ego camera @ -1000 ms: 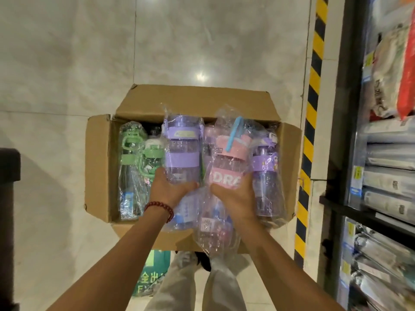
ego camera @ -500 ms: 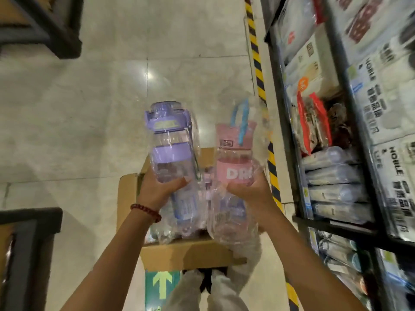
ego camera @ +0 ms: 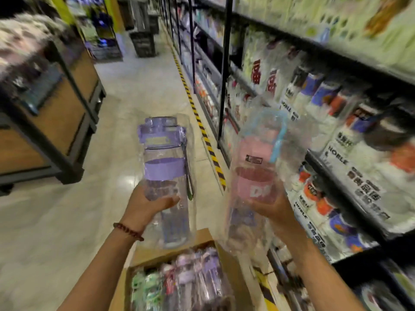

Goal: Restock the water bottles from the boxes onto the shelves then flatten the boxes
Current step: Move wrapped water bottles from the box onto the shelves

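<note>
Restock was barely underway at this point, as far as one can judge. The person had two bagged bottles up in the air and nothing from this pair on a shelf yet. The left hand [ego camera: 146, 205] was wrapped around the lower body of the purple water bottle [ego camera: 165, 173], thumb across the front, a solid grip. The right hand [ego camera: 272, 209] was clamped on the pink water bottle [ego camera: 258, 173], the one with the blue strap, and that one sat closer to the shelves [ego camera: 336, 140] on the right, though not touching them.

Below the hands the cardboard box [ego camera: 166, 245] sat open on the floor [ego camera: 125, 104], still packed with more wrapped bottles, green, purple and pinkish caps. So plenty left to unload, and flattening looked a long way off.

No real work surface here, just a shop aisle: pale glossy tile, a yellow-and-black hazard stripe [ego camera: 202, 129] running along the foot of the shelving, boxed drinkware crowding the right-hand racks. A wood-panelled display stand [ego camera: 58, 113] stood to the left. Everything was pretty motion-blurred, so labels were mostly unreadable.
</note>
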Action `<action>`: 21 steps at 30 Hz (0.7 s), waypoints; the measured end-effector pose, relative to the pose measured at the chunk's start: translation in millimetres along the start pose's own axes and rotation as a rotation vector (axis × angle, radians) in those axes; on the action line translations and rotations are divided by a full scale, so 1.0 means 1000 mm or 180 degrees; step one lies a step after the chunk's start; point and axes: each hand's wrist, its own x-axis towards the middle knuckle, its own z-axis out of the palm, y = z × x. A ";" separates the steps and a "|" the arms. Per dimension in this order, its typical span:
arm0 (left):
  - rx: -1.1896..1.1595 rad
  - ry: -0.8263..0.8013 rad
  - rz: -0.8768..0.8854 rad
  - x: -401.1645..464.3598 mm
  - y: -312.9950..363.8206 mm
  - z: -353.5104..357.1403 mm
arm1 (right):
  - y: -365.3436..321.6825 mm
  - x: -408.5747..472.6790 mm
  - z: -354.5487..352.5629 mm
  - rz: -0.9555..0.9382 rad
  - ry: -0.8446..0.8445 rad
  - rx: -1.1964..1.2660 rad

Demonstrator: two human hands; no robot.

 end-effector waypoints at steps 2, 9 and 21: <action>0.0005 -0.0124 0.0220 0.001 0.028 0.009 | -0.027 -0.005 -0.004 -0.0084 0.0154 0.0021; -0.0059 -0.0751 0.0699 0.004 0.099 0.039 | -0.090 -0.039 -0.010 -0.0427 0.0799 0.0191; -0.0203 -0.1905 0.1067 -0.028 0.124 0.087 | -0.120 -0.130 -0.009 -0.0705 0.2070 -0.0186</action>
